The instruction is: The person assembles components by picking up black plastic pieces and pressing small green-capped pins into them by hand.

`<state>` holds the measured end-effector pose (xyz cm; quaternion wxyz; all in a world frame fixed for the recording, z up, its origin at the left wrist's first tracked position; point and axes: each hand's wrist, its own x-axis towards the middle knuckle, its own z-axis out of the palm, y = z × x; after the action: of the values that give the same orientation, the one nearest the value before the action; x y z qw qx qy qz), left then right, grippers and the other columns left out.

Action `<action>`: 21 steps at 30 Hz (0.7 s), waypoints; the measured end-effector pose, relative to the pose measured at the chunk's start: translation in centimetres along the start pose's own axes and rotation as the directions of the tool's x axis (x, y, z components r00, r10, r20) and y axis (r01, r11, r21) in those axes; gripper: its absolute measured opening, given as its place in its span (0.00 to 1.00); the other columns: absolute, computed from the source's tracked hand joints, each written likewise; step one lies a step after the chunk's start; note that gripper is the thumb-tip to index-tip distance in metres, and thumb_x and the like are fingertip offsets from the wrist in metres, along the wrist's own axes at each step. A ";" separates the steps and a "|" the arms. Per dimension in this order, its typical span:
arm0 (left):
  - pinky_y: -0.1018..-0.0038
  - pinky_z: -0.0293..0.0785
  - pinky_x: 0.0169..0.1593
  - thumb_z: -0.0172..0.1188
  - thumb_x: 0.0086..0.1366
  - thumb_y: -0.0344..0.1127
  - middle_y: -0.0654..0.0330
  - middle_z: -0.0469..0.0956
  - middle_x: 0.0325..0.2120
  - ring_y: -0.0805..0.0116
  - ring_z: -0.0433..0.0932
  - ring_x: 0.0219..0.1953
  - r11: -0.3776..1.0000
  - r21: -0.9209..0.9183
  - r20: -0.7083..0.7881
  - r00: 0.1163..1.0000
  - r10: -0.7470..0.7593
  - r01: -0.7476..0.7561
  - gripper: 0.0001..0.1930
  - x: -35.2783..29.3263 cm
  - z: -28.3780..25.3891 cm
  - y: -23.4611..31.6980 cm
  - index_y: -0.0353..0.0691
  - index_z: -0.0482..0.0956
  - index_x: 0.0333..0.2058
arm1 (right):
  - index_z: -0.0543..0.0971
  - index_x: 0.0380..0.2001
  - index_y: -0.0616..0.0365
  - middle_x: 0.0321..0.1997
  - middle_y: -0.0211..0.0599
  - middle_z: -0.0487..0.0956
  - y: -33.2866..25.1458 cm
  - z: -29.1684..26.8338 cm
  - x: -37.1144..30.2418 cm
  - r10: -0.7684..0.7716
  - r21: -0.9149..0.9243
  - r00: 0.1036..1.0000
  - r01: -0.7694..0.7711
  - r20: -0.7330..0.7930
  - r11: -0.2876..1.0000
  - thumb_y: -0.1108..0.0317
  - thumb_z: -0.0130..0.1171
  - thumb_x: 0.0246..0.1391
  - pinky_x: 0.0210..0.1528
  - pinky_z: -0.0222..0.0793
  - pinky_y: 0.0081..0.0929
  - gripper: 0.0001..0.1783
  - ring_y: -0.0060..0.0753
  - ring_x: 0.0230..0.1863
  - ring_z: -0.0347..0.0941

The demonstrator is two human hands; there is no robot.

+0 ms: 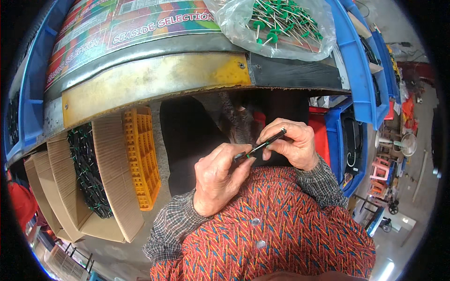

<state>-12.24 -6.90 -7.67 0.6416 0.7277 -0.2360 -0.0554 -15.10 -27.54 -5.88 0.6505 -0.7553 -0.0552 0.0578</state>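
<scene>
**Slim black piece (pixel 275 136) between two hands**

Here, the left hand (pixel 216 177) has its fingers pinching one end, the right hand (pixel 297 146) likewise at the other, above the lap (pixel 180 145). I'd judge this one unfinished; green-headed pins (pixel 272 37) fill a clear bag (pixel 234 21), while dark pieces (pixel 89 173) crowd a cardboard box (pixel 115 173). The surface (pixel 154 72) edges in just ahead; I see working room between it and the patterned garment (pixel 281 210).
</scene>
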 end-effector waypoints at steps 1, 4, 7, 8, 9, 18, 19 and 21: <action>0.73 0.74 0.26 0.66 0.51 0.23 0.56 0.78 0.25 0.63 0.79 0.25 1.000 0.002 0.000 1.000 0.000 0.000 0.12 0.0 -0.1 0.1 0.37 0.77 0.35 | 0.77 0.34 0.69 0.34 0.41 0.78 -0.1 0.0 0.0 0.011 -0.002 1.000 -0.011 0.009 1.000 0.80 0.59 0.52 0.31 0.76 0.21 0.05 0.26 0.29 0.78; 0.76 0.75 0.32 0.68 0.49 0.23 0.55 0.80 0.29 0.64 0.81 0.29 0.999 0.033 0.056 0.998 -0.015 0.013 0.12 -0.1 -0.4 -0.1 0.35 0.78 0.35 | 0.77 0.35 0.70 0.33 0.39 0.77 -0.2 0.1 -0.3 0.046 0.030 0.999 -0.046 0.017 0.998 0.82 0.58 0.52 0.31 0.75 0.20 0.05 0.25 0.28 0.78; 0.71 0.76 0.28 0.66 0.49 0.21 0.55 0.77 0.27 0.60 0.80 0.27 0.992 0.046 0.047 0.992 0.116 -0.118 0.14 0.1 -0.5 -0.5 0.37 0.77 0.36 | 0.76 0.36 0.70 0.32 0.37 0.75 -0.5 0.2 -0.3 0.112 0.072 0.993 -0.114 0.035 0.991 0.82 0.56 0.53 0.30 0.74 0.19 0.06 0.24 0.28 0.77; 0.71 0.76 0.29 0.66 0.48 0.21 0.55 0.77 0.28 0.59 0.80 0.28 0.989 0.038 0.064 0.988 0.139 -0.142 0.14 0.1 -0.6 -0.6 0.36 0.77 0.36 | 0.76 0.36 0.70 0.32 0.37 0.75 -0.7 0.2 -0.3 0.156 0.074 0.986 -0.160 0.051 0.984 0.82 0.56 0.54 0.30 0.74 0.19 0.06 0.24 0.27 0.76; 0.70 0.76 0.30 0.66 0.48 0.20 0.54 0.77 0.29 0.59 0.80 0.30 0.986 0.029 0.082 0.983 0.163 -0.166 0.15 0.0 -0.7 -0.6 0.36 0.76 0.36 | 0.76 0.36 0.70 0.32 0.37 0.75 -0.8 0.2 -0.4 0.154 0.074 0.987 -0.158 0.051 0.985 0.82 0.56 0.54 0.30 0.74 0.19 0.06 0.24 0.27 0.76; 0.69 0.76 0.32 0.66 0.46 0.20 0.54 0.76 0.30 0.58 0.79 0.31 0.972 0.045 0.156 0.963 0.219 -0.229 0.16 -0.1 -1.1 -0.9 0.35 0.76 0.36 | 0.75 0.35 0.69 0.27 0.32 0.75 -1.3 0.3 -0.7 0.361 0.150 0.926 -0.375 0.112 0.915 0.78 0.54 0.56 0.26 0.70 0.17 0.05 0.21 0.24 0.75; 0.69 0.76 0.32 0.66 0.46 0.20 0.54 0.76 0.30 0.58 0.79 0.31 0.972 0.046 0.156 0.963 0.221 -0.231 0.16 -0.2 -1.2 -0.8 0.35 0.76 0.36 | 0.75 0.35 0.69 0.26 0.32 0.75 -1.4 0.4 -0.7 0.374 0.155 0.920 -0.389 0.117 0.908 0.78 0.54 0.57 0.26 0.70 0.17 0.05 0.21 0.24 0.75; 0.72 0.76 0.32 0.67 0.46 0.22 0.56 0.79 0.30 0.61 0.81 0.33 0.969 0.089 0.170 0.962 0.214 -0.231 0.16 -0.3 -1.2 -0.7 0.38 0.78 0.36 | 0.74 0.34 0.69 0.25 0.32 0.75 -1.6 0.4 -0.8 0.386 0.159 0.915 -0.401 0.119 0.902 0.77 0.55 0.57 0.26 0.70 0.17 0.05 0.21 0.24 0.75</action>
<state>-11.87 -5.63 -8.20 0.5828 0.7233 -0.3692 -0.0279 -15.92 -27.05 -4.38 0.6881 -0.6857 0.0765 0.2248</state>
